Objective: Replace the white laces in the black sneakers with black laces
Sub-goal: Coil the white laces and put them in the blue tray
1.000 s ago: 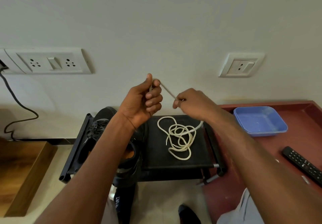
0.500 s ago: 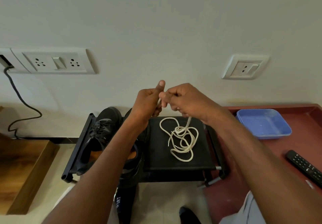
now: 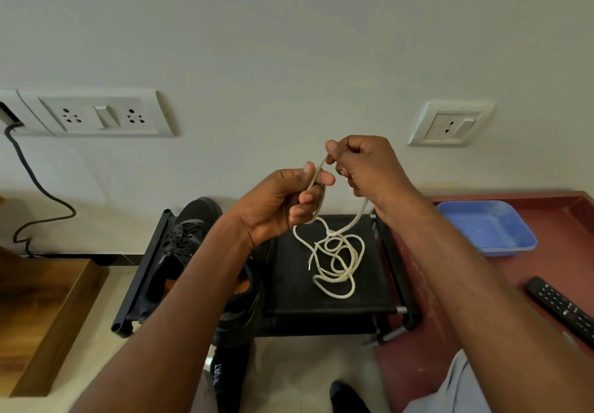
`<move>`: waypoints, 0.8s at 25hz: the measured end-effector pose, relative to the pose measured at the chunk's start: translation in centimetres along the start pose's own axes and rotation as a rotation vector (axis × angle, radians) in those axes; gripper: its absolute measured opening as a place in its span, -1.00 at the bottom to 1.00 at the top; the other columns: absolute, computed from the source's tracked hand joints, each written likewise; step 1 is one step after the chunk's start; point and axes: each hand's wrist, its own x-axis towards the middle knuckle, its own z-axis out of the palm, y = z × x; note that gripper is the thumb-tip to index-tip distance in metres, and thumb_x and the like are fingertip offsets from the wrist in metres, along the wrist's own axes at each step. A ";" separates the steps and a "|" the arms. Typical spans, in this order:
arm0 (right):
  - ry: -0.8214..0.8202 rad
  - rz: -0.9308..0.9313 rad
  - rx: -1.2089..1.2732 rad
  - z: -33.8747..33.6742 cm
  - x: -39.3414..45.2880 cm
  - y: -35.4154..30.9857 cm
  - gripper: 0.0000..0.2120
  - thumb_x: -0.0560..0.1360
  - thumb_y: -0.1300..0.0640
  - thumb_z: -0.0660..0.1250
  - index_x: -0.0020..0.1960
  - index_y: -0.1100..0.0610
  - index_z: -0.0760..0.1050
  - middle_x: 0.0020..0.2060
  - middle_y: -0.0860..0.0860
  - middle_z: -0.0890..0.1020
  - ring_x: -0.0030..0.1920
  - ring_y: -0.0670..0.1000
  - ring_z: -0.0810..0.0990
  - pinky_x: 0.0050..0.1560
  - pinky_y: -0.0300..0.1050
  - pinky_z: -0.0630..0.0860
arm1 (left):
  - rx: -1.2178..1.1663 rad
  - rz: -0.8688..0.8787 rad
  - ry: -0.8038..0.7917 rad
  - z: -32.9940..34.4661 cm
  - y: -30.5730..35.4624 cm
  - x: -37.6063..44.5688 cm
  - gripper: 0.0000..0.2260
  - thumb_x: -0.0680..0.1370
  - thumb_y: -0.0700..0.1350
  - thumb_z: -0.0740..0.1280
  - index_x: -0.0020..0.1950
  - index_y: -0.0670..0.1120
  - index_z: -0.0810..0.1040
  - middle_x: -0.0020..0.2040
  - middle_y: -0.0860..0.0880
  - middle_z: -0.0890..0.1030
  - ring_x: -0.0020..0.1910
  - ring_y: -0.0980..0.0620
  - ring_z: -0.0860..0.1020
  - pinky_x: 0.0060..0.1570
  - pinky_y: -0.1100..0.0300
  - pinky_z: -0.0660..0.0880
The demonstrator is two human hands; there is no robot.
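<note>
A white lace lies in a loose tangle on the black fabric stool. Both hands hold one strand of it above the stool. My left hand grips the strand with curled fingers, thumb up. My right hand pinches the same strand just above and to the right, and the lace hangs from it down to the tangle. Two black sneakers sit on the stool's left side; the far one shows black laces, the near one is mostly hidden by my left forearm.
A blue plastic tray and a black remote lie on the maroon table at right. A wooden shelf stands at left. Wall sockets and a black cable are behind. A dark foot shows below.
The hands came together from a stretched strand, then my right hand rose above the left while the left dropped slightly. The view shifted a little.
</note>
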 end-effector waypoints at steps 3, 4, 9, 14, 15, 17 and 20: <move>0.002 -0.012 -0.052 0.1 -0.1 0.1 -0.70 0.66 -0.02 0.37 -0.13 0.15 0.67 -0.49 -0.13 0.47 -0.49 -0.20 0.39 -0.35 -0.25 0.34 | -0.007 -0.013 0.053 0.6 0.0 -0.1 -0.66 0.68 0.03 0.21 0.00 -0.16 0.66 -0.34 -0.02 0.49 -0.46 0.10 0.48 -0.45 0.30 0.44; -0.004 -0.013 0.000 0.1 -0.1 0.0 -0.70 0.66 -0.01 0.37 -0.12 0.16 0.66 -0.48 -0.10 0.47 -0.50 -0.18 0.37 -0.38 -0.25 0.33 | -0.011 -0.021 0.078 0.7 0.0 0.0 -0.66 0.69 0.04 0.21 0.00 -0.16 0.66 -0.30 -0.05 0.54 -0.40 0.06 0.56 -0.40 0.26 0.52; -0.008 -0.012 0.174 -0.2 -0.1 -0.5 -0.72 0.66 0.00 0.37 -0.09 0.17 0.64 -0.41 0.01 0.45 -0.50 -0.11 0.29 -0.49 -0.25 0.26 | -0.011 -0.009 0.150 0.5 0.0 0.2 -0.67 0.72 0.03 0.21 0.05 -0.17 0.64 -0.22 -0.08 0.63 -0.24 -0.02 0.66 -0.19 0.18 0.64; 0.006 0.005 0.147 -0.2 -0.1 -0.2 -0.72 0.65 0.00 0.38 -0.10 0.18 0.65 -0.43 -0.02 0.46 -0.50 -0.14 0.33 -0.48 -0.26 0.30 | 0.089 -0.015 0.046 0.5 -0.4 0.1 -0.67 0.72 0.00 0.19 0.08 -0.19 0.65 -0.29 -0.05 0.52 -0.32 0.01 0.55 -0.23 0.19 0.54; 0.014 0.004 0.127 -0.1 0.0 0.0 -0.72 0.65 0.00 0.39 -0.11 0.18 0.65 -0.44 -0.03 0.46 -0.50 -0.14 0.34 -0.47 -0.26 0.30 | 0.090 -0.011 0.017 0.6 -0.4 0.1 -0.66 0.72 -0.01 0.18 0.07 -0.19 0.66 -0.30 -0.05 0.52 -0.32 0.01 0.55 -0.23 0.19 0.54; 0.005 0.006 0.031 -0.1 0.2 0.5 -0.72 0.65 0.00 0.38 -0.14 0.15 0.66 -0.46 -0.04 0.47 -0.50 -0.15 0.34 -0.45 -0.25 0.31 | 0.003 0.030 -0.011 0.7 -0.3 0.1 -0.66 0.72 0.00 0.16 0.08 -0.17 0.66 -0.33 -0.01 0.51 -0.39 0.07 0.52 -0.28 0.23 0.50; -0.183 0.062 -0.143 0.6 0.1 1.0 -0.71 0.69 0.05 0.30 -0.14 0.10 0.65 -0.45 -0.04 0.48 -0.54 -0.15 0.31 -0.45 -0.22 0.27 | -0.282 0.124 0.042 0.5 0.0 0.3 -0.67 0.72 -0.01 0.15 0.21 -0.19 0.61 -0.34 0.02 0.53 -0.51 0.19 0.44 -0.48 0.38 0.39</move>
